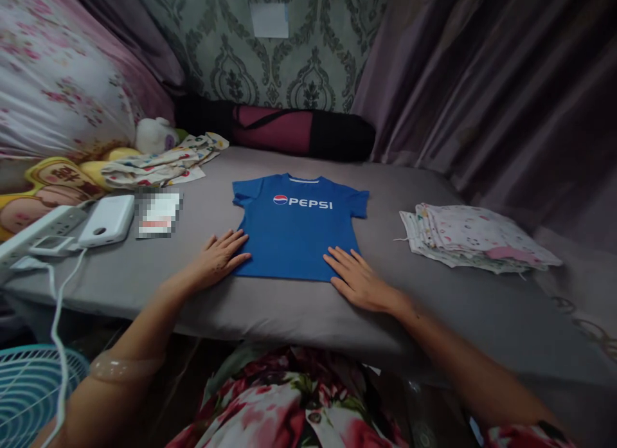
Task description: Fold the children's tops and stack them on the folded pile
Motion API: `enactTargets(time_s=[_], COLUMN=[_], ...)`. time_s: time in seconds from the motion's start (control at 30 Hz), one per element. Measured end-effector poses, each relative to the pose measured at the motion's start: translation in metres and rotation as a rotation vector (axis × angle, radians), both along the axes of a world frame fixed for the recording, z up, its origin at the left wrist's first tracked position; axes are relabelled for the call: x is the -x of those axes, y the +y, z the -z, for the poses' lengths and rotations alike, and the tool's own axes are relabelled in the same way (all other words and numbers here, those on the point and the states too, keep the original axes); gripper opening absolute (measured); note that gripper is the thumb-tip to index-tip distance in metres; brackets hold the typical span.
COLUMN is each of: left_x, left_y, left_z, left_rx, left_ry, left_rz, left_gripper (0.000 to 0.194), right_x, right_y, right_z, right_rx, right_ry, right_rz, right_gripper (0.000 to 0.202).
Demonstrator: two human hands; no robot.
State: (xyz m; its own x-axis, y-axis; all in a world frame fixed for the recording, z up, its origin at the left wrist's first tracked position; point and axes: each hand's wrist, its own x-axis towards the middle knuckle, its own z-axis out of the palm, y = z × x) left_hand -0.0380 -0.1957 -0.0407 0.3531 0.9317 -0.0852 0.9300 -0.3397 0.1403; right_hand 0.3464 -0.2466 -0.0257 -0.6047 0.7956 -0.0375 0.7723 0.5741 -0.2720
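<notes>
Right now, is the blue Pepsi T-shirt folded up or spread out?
Spread out: the blue cloth T-shirt with white PEPSI lettering lies flat, both sleeves pointing outward. The left hand and right hand rest near its bottom corners.

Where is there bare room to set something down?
Bare patches lie between the blue shirt and the folded stack at right, and between the shirt and the dark bag behind it. The left side is crowded: power strip, white device, patterned cloth and plush toys.

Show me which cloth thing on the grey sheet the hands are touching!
The blue short-sleeved T-shirt with white PEPSI lettering: left hand and right hand touch it. Neither touches the rumpled cream patterned cloth or the folded white printed stack.
</notes>
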Motion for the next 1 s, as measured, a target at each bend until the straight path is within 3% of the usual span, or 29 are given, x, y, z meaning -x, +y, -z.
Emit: enactTargets(time_s=[0.07,0.17,0.27,0.33,0.43,0.6,0.77,0.9,1.0], left_x=[-0.018,-0.077,-0.137,-0.155,-0.143,-0.084,-0.050,-0.048,-0.076], left_y=[-0.005,-0.006,0.000,0.004,0.006,0.005,0.011,0.014,0.018], left_z=[-0.006,-0.013,-0.012,-0.007,0.001,0.006,0.005,-0.006,-0.024], left_rx=[-0.078,-0.207,-0.161,-0.098,-0.059,-0.124,-0.077,-0.077,-0.093], left_ry=[0.006,-0.068,-0.159,-0.176,-0.123,0.042,0.117,0.178,0.288], left_rz=[-0.026,-0.007,0.021,-0.028,-0.087,-0.139,-0.097,-0.238,-0.299], left_gripper=[0.052,0.043,0.047,0.049,0.051,0.062,0.055,0.055,0.044], right_x=[0.012,0.049,0.088,0.100,0.094,0.057,0.021,-0.007,-0.019], right_y=[0.000,0.017,0.037,0.044,0.042,0.031,0.024,0.019,0.023], right_z=[-0.004,-0.008,-0.006,-0.001,0.005,0.001,-0.003,-0.004,-0.011], right_rx=[0.031,0.000,-0.032,-0.015,-0.024,0.023,0.065,0.068,0.066], right_ry=[0.037,0.095,0.060,0.029,0.027,0.018,-0.022,-0.053,-0.068], right_rz=[0.051,0.139,0.137,0.146,0.154,0.164,0.214,0.262,0.262], right_gripper=[0.054,0.049,0.055,0.058,0.056,0.056,0.058,0.064,0.064])
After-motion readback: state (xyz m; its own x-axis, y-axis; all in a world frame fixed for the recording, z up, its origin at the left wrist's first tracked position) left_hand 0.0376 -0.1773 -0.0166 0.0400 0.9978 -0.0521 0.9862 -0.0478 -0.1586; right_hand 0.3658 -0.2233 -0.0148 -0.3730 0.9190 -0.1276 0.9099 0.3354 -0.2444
